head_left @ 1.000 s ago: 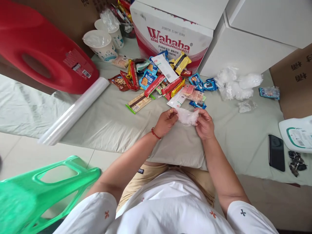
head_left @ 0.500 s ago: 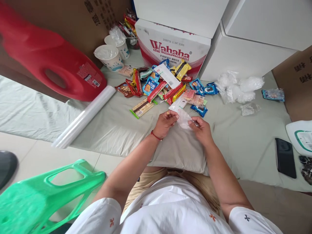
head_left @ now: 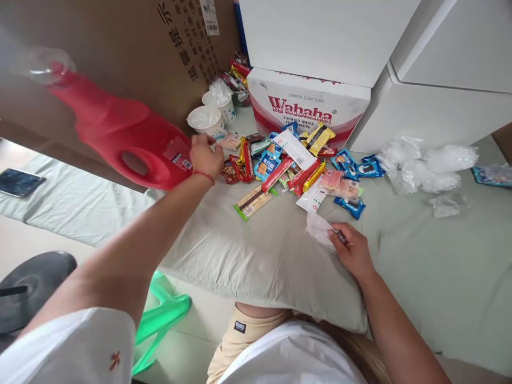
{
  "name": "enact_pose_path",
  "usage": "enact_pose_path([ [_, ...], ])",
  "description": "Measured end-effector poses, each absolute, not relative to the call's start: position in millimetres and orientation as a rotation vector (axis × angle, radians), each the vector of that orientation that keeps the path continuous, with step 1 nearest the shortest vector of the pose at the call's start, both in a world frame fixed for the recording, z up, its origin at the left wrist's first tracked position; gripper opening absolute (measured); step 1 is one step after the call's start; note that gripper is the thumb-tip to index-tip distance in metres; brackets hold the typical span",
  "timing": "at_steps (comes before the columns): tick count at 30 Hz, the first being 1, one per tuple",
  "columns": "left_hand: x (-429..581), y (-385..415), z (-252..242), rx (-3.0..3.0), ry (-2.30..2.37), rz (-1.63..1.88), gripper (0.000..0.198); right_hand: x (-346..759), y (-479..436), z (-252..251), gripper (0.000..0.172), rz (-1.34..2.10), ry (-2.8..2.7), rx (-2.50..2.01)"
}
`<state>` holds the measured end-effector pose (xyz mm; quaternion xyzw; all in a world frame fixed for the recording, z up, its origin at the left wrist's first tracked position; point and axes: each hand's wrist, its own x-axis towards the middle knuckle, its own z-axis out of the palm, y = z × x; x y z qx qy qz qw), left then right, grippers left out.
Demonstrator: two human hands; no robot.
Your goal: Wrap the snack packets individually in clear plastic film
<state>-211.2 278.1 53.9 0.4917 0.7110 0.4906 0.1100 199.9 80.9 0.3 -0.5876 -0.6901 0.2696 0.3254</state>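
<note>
My right hand (head_left: 354,250) pinches a thin whitish plastic bag (head_left: 319,226), which hangs off to the left above the bedding. A small dark wrapped piece (head_left: 339,235) shows between the same fingers; its kind is unclear. My left hand (head_left: 207,156) is stretched forward beside the red jug (head_left: 164,149), just in front of the paper cup (head_left: 207,121). Its fingers are bent with the thumb apart, and I see nothing in them. Between the hands lies a heap of packaged snacks, with a wafer bar (head_left: 255,201) in front and a blue biscuit packet (head_left: 267,165) behind.
A Wahaba-type water carton printed Wahaha (head_left: 308,101) backs the heap, with white boxes (head_left: 420,106) beside it. Crumpled clear bags (head_left: 428,165) lie to the right. A second cup (head_left: 222,104) stands behind the first. A green stool (head_left: 164,309) is low left; a phone (head_left: 20,182) lies far left.
My left hand has let go of the plastic bag and moved forward and left towards the cups. My right hand still holds the bag. The view has turned left.
</note>
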Motion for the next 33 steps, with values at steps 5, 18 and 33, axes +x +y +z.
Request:
enact_pose_path([
  [5,-250,361,56,1.455,2.137,1.294,0.041,201,82,6,0.022,0.747,-1.843,-1.566],
  [18,-152,207,102,2.280,1.959,1.116,0.028,200,80,6,0.036,0.684,-1.887,-1.412],
  [33,-53,82,38,2.504,0.902,0.868,0.024,154,97,102,0.044,0.445,-2.480,-1.859],
])
